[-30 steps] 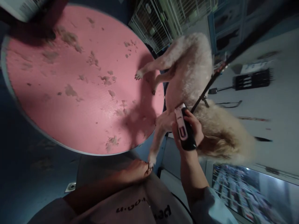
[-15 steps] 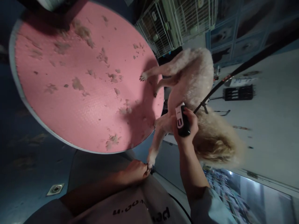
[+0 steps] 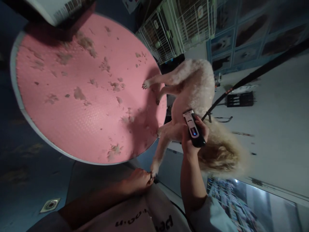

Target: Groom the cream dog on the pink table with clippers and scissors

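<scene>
A cream-coloured dog (image 3: pixel 200 85) stands at the edge of a round pink table (image 3: pixel 91 129), its body running sideways in the picture. My right hand (image 3: pixel 193 138) is wrapped round a black and silver hair clipper (image 3: pixel 193 127) with a lit blue light. The clipper's blade lies at the dog's chest and shoulder, where the coat is very short. Closed round the end of the dog's raised front leg (image 3: pixel 160 151), my left hand (image 3: pixel 142 178) holds its paw. The head (image 3: pixel 224 151) has longer, fluffy fur and points away from the blade.
Clumps of cut hair (image 3: pixel 79 93) lie over the tabletop. A black grooming arm and strap (image 3: pixel 241 83) reach the dog's neck. White wire cages (image 3: pixel 164 35) stand behind. A dark-edged object with a barcode (image 3: pixel 65 13) hangs over the table's far left, and a drain (image 3: pixel 50 205) is in the floor.
The clipper has turned in my right hand, so its light and blade now show. My left hand keeps the paw. The whole view has shifted slightly.
</scene>
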{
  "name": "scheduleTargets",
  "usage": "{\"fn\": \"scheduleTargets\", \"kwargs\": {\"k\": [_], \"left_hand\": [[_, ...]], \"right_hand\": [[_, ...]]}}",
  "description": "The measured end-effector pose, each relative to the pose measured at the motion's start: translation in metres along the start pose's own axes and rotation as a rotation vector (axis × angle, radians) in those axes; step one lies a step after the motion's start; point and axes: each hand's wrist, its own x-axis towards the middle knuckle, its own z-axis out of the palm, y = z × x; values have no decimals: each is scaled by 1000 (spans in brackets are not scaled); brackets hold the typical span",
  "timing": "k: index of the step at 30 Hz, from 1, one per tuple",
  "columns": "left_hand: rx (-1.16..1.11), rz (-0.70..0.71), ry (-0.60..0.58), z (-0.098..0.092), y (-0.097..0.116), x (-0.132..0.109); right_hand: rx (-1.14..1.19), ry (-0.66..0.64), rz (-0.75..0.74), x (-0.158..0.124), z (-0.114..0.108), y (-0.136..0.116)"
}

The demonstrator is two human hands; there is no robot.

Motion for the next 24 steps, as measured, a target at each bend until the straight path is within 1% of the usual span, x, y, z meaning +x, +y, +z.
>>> {"fn": "scheduleTargets", "kwargs": {"k": [3, 4, 6, 8, 13, 15, 16, 17, 19, 21, 23, 24], "left_hand": [[6, 11, 0, 1, -2, 2], [7, 15, 0, 1, -2, 3], [12, 21, 1, 3, -4, 5], [18, 32, 4, 5, -5, 6], [13, 80, 16, 9, -6, 5], [2, 75, 26, 9, -5, 5], [-3, 65, 30, 9, -5, 5], [-6, 55, 30, 8, -4, 5], [-7, 44, 20, 6, -3, 5], [2, 54, 4, 4, -3, 4], [9, 70, -2, 2, -3, 4], [12, 70, -1, 2, -3, 4]], "right_hand": [[-21, 82, -19, 2, -5, 1], [-22, 88, -16, 2, -5, 0], [-14, 43, 10, 3, 0, 2], [-11, -15, 34, 7, 14, 8], [-89, -91, 64, 33, 67, 38], [-129, -147, 64, 43, 80, 45], [-134, -175, 63, 46, 83, 45], [-130, -191, 62, 48, 83, 44], [-121, -152, 42, 44, 75, 38], [-135, -35, 3, 38, 64, 31], [-142, 75, -17, 38, 59, 31], [-142, 74, -14, 41, 59, 33]]}}
